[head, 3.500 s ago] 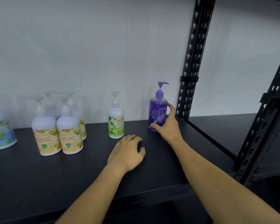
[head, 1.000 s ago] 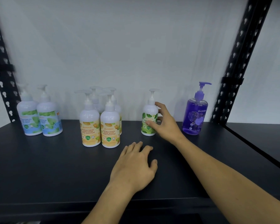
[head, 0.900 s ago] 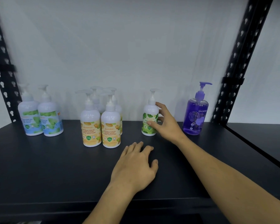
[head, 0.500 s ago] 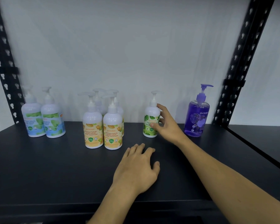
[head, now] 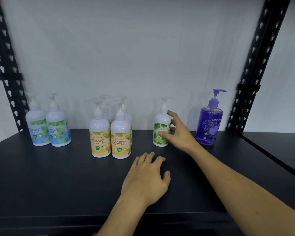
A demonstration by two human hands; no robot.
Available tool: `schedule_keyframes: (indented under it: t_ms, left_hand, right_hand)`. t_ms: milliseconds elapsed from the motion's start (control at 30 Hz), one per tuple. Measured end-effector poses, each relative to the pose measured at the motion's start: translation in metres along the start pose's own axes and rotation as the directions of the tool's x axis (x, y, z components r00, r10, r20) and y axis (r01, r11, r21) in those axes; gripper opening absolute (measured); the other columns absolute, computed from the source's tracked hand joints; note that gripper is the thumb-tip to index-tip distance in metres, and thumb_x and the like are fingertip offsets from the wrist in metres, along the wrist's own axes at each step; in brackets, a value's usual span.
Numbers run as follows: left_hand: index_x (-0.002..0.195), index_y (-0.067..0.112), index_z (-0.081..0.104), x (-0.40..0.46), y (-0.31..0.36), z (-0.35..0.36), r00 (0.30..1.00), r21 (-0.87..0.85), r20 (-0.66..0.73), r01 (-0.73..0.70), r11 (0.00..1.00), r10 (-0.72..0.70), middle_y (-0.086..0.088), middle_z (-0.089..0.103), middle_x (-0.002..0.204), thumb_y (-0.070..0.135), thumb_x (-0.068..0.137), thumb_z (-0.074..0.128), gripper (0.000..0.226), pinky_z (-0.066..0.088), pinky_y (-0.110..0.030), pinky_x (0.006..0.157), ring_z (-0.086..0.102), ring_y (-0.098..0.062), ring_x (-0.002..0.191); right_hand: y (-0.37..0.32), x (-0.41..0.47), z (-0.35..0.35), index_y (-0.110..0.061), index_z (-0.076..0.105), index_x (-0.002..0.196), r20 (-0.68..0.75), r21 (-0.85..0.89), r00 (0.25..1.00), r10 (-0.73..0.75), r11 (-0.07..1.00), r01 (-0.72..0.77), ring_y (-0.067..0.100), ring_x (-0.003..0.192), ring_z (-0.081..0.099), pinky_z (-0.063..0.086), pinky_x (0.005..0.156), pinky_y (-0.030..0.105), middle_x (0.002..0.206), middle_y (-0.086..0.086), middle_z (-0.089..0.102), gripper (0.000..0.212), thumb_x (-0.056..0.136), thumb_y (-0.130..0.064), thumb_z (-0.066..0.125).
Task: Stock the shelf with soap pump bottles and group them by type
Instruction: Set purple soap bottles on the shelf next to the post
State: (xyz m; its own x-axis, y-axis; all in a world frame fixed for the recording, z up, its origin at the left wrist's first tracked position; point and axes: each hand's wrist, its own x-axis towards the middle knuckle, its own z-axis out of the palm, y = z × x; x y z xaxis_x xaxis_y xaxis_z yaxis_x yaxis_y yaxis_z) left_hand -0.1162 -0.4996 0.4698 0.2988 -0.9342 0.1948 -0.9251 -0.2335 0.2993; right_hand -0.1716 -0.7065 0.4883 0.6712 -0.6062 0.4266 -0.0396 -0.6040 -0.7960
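We see a matt black shelf (head: 41, 176) under glossy white plastic bottles (head: 120, 133) with printed labels. Right of them, the purple bottle (head: 209, 124) looks like clear, shiny plastic; the uprights (head: 255, 65) are matt black perforated metal.

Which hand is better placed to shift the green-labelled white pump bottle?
Right hand: its fingers already touch the green-labelled white pump bottle. The left hand lies flat on the black shelf, nearer the camera.

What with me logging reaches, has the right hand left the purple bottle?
Yes. The right hand moved left, away from the right upright, from the purple bottle to the green-leaf bottle.
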Motion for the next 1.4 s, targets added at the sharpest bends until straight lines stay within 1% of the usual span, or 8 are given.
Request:
schedule_keyframes:
  t_ms: [600,767,933,1033,1100,1233,1333,1400]
  left_hand:
    - [0.151,0.034,0.028,0.001,-0.001,0.000,1.000,0.004,0.006,0.000,1.000,0.000,0.001,0.019,0.162,0.049,0.100,0.034,0.053,0.006,-0.035,0.124,0.010,-0.017,0.150]
    - [0.150,0.034,0.030,0.002,-0.001,-0.001,1.000,-0.013,0.014,0.009,1.000,-0.009,0.001,0.021,0.162,0.049,0.099,0.036,0.053,0.009,-0.035,0.123,0.012,-0.017,0.150]
    - [0.149,0.035,0.031,0.000,0.000,-0.004,1.000,-0.018,0.025,0.016,1.000,-0.015,0.002,0.022,0.162,0.049,0.099,0.037,0.052,0.011,-0.035,0.123,0.013,-0.017,0.150]
    - [0.150,0.035,0.031,0.000,0.001,-0.004,1.000,-0.015,0.023,0.014,1.000,-0.014,0.002,0.022,0.162,0.049,0.100,0.036,0.052,0.012,-0.035,0.123,0.013,-0.016,0.150]
    - [0.149,0.035,0.031,0.001,0.001,-0.004,1.000,-0.017,0.021,0.014,1.000,-0.014,0.002,0.023,0.161,0.050,0.100,0.036,0.052,0.013,-0.035,0.122,0.014,-0.016,0.149]
    - [0.149,0.036,0.033,0.002,0.000,-0.003,1.000,-0.015,0.020,0.014,1.000,-0.014,0.002,0.025,0.161,0.050,0.099,0.037,0.052,0.015,-0.036,0.122,0.017,-0.016,0.149]
    - [0.148,0.036,0.034,0.003,0.000,-0.002,1.000,-0.015,0.019,0.015,1.000,-0.015,0.002,0.026,0.160,0.051,0.099,0.038,0.052,0.017,-0.036,0.121,0.018,-0.016,0.148]
    - [0.147,0.036,0.035,0.003,0.000,-0.001,1.000,-0.014,0.023,0.017,1.000,-0.017,0.003,0.027,0.160,0.051,0.098,0.038,0.051,0.018,-0.036,0.121,0.020,-0.016,0.148]
  right_hand:
    - [0.004,0.001,-0.004,-0.039,0.032,0.147,0.055,0.051,0.998,0.016,0.999,-0.019,0.012,0.118,0.059,0.053,0.098,0.030,0.134,-0.005,0.055,0.077,0.088,-0.015,0.075]
    - [-0.004,-0.010,-0.004,-0.046,0.017,0.153,0.022,0.020,0.999,0.048,0.999,-0.048,0.007,0.115,0.056,0.050,0.083,0.015,0.133,-0.009,0.048,0.093,0.087,-0.019,0.077]
    - [-0.011,-0.034,-0.025,-0.033,0.042,0.144,-0.277,-0.181,0.961,-0.002,0.982,-0.051,0.009,0.105,0.061,0.055,0.087,0.027,0.120,-0.007,0.058,0.062,0.090,-0.027,0.071]
    - [-0.014,-0.051,-0.051,-0.026,0.054,0.125,-0.595,-0.261,0.787,-0.164,0.965,0.005,0.010,0.095,0.058,0.055,0.084,0.032,0.107,-0.005,0.057,0.041,0.087,-0.020,0.070]
    - [-0.010,-0.057,-0.071,-0.023,0.050,0.127,-0.689,-0.283,0.708,-0.155,0.957,-0.067,0.012,0.107,0.052,0.051,0.092,0.033,0.118,-0.002,0.052,0.051,0.083,-0.022,0.076]
    - [0.013,-0.060,-0.094,-0.022,0.023,0.153,-0.611,-0.182,0.784,0.109,0.945,-0.273,0.024,0.137,0.036,0.038,0.107,0.034,0.150,0.010,0.034,0.102,0.074,-0.030,0.087]
    - [0.020,-0.054,-0.090,-0.022,0.018,0.155,-0.524,-0.086,0.842,0.132,0.975,-0.206,0.014,0.112,0.058,0.048,0.081,0.008,0.144,0.008,0.043,0.109,0.072,-0.013,0.088]
    - [0.022,-0.048,-0.086,-0.024,0.019,0.154,-0.528,-0.067,0.840,0.127,0.979,-0.191,0.010,0.095,0.063,0.047,0.058,0.004,0.132,0.004,0.050,0.105,0.074,-0.002,0.084]
